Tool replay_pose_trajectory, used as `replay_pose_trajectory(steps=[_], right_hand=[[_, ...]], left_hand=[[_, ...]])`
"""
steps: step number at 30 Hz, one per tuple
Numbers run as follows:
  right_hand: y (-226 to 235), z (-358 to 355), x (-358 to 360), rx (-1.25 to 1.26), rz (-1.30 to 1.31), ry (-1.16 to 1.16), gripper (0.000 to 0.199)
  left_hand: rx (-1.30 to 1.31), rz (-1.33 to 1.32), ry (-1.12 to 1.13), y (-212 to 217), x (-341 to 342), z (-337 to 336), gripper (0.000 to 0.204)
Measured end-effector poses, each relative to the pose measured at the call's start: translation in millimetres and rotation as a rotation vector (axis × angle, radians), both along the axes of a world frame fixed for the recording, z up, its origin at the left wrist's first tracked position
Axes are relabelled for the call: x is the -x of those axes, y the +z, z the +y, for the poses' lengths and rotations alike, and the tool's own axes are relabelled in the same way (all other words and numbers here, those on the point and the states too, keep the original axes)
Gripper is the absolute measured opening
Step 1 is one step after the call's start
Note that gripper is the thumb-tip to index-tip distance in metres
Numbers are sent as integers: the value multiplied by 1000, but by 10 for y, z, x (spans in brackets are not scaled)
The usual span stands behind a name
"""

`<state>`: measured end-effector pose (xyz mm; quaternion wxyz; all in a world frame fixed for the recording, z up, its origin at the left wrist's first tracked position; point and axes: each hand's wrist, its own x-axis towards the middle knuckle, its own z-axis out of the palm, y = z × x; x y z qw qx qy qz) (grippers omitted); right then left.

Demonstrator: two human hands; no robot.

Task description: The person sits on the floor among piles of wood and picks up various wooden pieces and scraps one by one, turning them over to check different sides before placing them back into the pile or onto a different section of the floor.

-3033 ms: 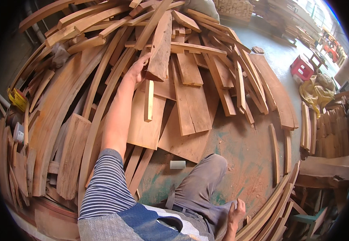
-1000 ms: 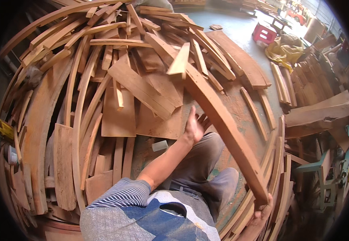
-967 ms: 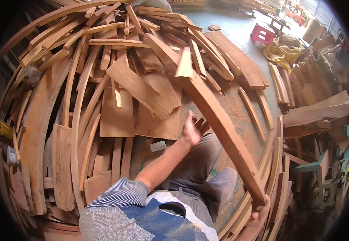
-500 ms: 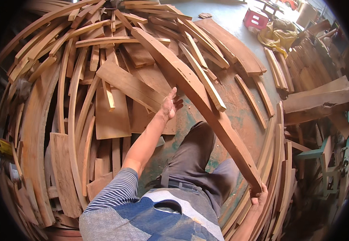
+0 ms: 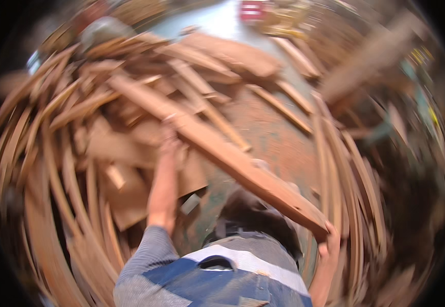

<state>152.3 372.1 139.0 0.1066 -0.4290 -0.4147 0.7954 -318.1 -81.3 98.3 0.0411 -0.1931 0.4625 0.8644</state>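
A long, thick reddish-brown wooden plank (image 5: 232,161) slants across the view in front of me, from the far left down to the near right. My right hand (image 5: 329,241) grips its near end, the thumb lying up by the end face. Against the plank's left edge, partway along, is my left hand (image 5: 170,134). Its thumb seems to lie over the top and its fingers under the wood, though motion blurs them. The plank's far end lies over other pieces in the wood pile (image 5: 87,102).
Broad boards (image 5: 125,199) and narrow strips are heaped at left. Long strips (image 5: 355,189) lie along my right side, with a heavy beam (image 5: 373,59) beyond. Sawdust covers the green floor (image 5: 273,140). A red stool (image 5: 252,10) stands at the back.
My left hand, open and apart from the plank before, has come up to its edge. The view has turned right, and the scene has shifted left and blurred. The right hand keeps its hold.
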Motion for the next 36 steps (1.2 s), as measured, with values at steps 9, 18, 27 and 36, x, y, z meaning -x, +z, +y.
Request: replay_pose_trajectory(steps=[9, 18, 27, 36], right_hand=[[1002, 1041, -523, -378, 219, -131, 18], [-542, -323, -3634, -218, -368, -617, 41], [-2584, -3774, -3496, 501, -81, -1195, 44], [-1638, -2037, -3390, -141, 131, -1246, 36]], left_hand=[[-197, 172, -11, 628, -764, 829, 48], [-65, 313, -659, 1242, -2212, 3470, 43], [11, 480, -1530, 1456, -4571, 5082, 45], [-76, 1348, -2065, 2351, -6414, 5882, 88]])
